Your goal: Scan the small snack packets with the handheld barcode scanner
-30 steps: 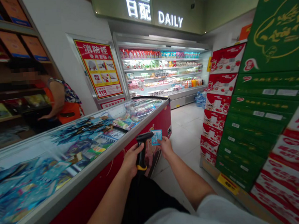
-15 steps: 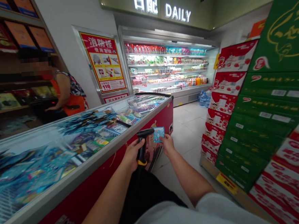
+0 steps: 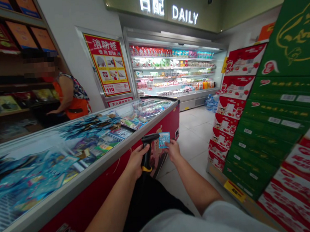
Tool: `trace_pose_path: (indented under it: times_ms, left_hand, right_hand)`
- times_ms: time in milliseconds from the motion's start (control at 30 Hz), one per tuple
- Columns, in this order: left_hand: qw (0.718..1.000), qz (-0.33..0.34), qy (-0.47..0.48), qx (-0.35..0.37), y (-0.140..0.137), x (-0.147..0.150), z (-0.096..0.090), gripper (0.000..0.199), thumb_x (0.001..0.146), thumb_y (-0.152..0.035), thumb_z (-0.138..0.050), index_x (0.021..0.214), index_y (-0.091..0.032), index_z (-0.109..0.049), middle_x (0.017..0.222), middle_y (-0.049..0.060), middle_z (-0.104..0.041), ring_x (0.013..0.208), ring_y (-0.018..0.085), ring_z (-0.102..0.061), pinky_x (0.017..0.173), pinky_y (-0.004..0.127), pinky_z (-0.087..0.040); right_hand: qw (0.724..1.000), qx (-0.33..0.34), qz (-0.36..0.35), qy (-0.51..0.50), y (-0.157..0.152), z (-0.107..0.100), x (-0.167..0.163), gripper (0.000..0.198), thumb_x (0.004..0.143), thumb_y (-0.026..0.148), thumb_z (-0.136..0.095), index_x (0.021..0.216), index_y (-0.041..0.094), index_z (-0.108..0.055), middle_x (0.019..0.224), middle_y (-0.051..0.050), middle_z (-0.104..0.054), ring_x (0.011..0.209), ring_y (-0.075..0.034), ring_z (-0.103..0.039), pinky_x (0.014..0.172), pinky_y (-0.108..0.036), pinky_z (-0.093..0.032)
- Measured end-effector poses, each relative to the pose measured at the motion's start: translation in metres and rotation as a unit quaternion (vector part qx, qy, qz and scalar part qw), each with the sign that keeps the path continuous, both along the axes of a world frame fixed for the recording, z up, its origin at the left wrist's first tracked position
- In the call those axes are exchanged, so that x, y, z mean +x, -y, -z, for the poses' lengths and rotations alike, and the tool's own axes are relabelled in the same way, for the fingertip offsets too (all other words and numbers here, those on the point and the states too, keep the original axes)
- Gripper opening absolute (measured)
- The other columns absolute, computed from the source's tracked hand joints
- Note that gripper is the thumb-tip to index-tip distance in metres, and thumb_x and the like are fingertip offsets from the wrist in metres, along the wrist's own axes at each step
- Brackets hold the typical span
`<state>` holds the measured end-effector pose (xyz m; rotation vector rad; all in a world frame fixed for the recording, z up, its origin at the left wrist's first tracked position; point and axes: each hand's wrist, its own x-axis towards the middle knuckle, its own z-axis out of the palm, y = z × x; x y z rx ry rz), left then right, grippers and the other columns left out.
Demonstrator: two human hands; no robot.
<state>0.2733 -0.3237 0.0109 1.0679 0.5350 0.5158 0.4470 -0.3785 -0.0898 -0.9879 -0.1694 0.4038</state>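
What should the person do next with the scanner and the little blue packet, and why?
Probably turn the blue packet so its barcode faces the scanner. The left hand grips the scanner's handle, its head right beside the packet held up by the right hand, but no barcode shows from here.

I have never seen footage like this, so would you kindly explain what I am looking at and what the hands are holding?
There is no machine here: a person wears a camera on the head, looking forward and down at their own bare hands in a shop aisle. The left hand grips a black barcode scanner. The right hand holds a small blue card in front of it. On the left stands a glass-topped freezer full of packets; stacked cartons line the right. Another person in orange works behind the freezer.
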Motion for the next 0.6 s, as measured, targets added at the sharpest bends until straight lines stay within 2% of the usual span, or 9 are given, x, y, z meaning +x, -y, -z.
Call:
trace_pose_path:
  times_ms: [167,400,500,600]
  left_hand:
    - [1.0,-0.011,-0.005,-0.015,-0.003,0.0,0.002,0.025,0.074,-0.021,-0.068,0.097,-0.015,-0.061,0.067,0.005,-0.067,0.045,0.013,-0.06,0.042,0.022,-0.048]
    - [0.998,-0.042,0.026,-0.028,-0.021,0.0,0.018,0.027,0.07,-0.02,-0.072,0.095,-0.016,-0.063,0.075,0.005,-0.069,0.054,0.012,-0.063,0.051,0.022,-0.052]
    - [0.997,-0.052,0.036,-0.034,-0.029,-0.001,0.022,0.025,0.07,-0.021,-0.072,0.093,-0.015,-0.064,0.071,0.004,-0.067,0.049,0.011,-0.06,0.048,0.022,-0.051]
    - [0.995,-0.079,0.045,-0.043,-0.035,-0.001,0.024,0.027,0.07,-0.023,-0.071,0.096,-0.015,-0.065,0.067,0.004,-0.066,0.047,0.012,-0.06,0.044,0.022,-0.05]
  right_hand:
    - [1.0,0.003,0.0,-0.006,-0.001,0.001,-0.001,0.027,0.057,0.019,-0.066,0.082,0.017,-0.055,0.071,0.0,-0.066,0.06,-0.015,-0.063,0.051,-0.024,-0.05]
    - [0.999,-0.009,-0.031,-0.009,-0.011,-0.002,-0.006,0.026,0.061,0.021,-0.066,0.084,0.018,-0.054,0.069,0.0,-0.066,0.055,-0.015,-0.063,0.05,-0.025,-0.05]
    - [0.999,-0.028,-0.037,0.012,-0.021,-0.004,-0.008,0.027,0.062,0.024,-0.066,0.085,0.018,-0.055,0.066,0.001,-0.065,0.051,-0.014,-0.06,0.044,-0.023,-0.046]
    - [0.997,-0.038,-0.035,0.058,-0.037,-0.008,-0.008,0.025,0.061,0.024,-0.066,0.083,0.017,-0.058,0.065,0.001,-0.065,0.052,-0.013,-0.059,0.048,-0.022,-0.045]
